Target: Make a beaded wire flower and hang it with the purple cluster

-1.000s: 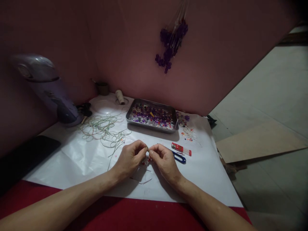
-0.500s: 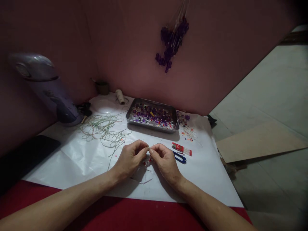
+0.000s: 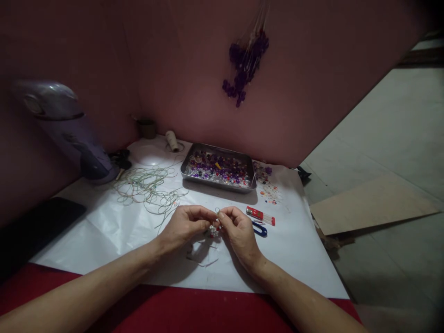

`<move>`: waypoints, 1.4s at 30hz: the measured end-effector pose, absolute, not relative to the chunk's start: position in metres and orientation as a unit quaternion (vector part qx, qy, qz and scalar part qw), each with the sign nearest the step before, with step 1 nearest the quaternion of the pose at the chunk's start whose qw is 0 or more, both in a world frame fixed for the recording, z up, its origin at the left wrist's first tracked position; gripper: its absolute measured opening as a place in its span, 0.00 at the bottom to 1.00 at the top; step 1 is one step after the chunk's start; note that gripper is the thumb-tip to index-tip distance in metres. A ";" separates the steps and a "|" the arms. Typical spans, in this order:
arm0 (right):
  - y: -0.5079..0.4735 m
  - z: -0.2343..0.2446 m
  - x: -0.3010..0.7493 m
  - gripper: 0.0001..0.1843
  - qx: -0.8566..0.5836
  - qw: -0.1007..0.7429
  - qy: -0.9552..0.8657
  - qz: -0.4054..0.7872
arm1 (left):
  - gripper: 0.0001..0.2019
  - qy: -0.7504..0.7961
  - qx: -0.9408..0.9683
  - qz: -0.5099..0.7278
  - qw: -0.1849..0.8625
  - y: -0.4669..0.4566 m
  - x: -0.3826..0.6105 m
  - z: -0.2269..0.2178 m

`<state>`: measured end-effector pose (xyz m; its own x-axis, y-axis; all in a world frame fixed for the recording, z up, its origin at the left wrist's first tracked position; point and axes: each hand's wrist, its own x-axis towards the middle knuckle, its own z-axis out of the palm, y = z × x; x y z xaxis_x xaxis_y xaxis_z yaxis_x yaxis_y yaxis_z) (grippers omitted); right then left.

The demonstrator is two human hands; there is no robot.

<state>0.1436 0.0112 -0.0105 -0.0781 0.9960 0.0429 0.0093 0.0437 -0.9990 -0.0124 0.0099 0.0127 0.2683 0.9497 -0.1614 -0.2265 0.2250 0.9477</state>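
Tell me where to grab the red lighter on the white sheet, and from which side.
Pinch the red lighter across its middle, on its two long sides, from straight above. It lies flat on the white sheet, long axis left to right, top free. The blue snips lie close on its near side. The right hand, pinching the beaded piece with the left hand, is nearest.

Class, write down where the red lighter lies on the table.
In the head view, the red lighter lies on the white sheet, just beyond the blue snips, right of the right hand.
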 end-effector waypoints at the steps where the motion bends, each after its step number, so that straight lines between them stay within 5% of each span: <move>1: 0.011 -0.010 0.144 0.09 -0.471 0.488 -0.534 0.505 | 0.08 0.413 0.439 0.443 0.664 0.010 -0.012 0.012; 23: 0.012 -0.017 0.143 0.08 -0.473 0.493 -0.539 0.493 | 0.05 0.498 0.611 0.473 0.394 0.005 -0.007 0.007; 42: 0.009 -0.012 0.142 0.07 -0.470 0.480 -0.581 0.459 | 0.04 0.526 0.602 0.445 0.405 0.006 -0.006 0.002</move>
<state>0.1418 0.0088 -0.0124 -0.0977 0.9871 0.1271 0.1054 0.1373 -0.9849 -0.0061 0.0057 0.0025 0.0523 0.9926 0.1100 0.2730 -0.1202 0.9545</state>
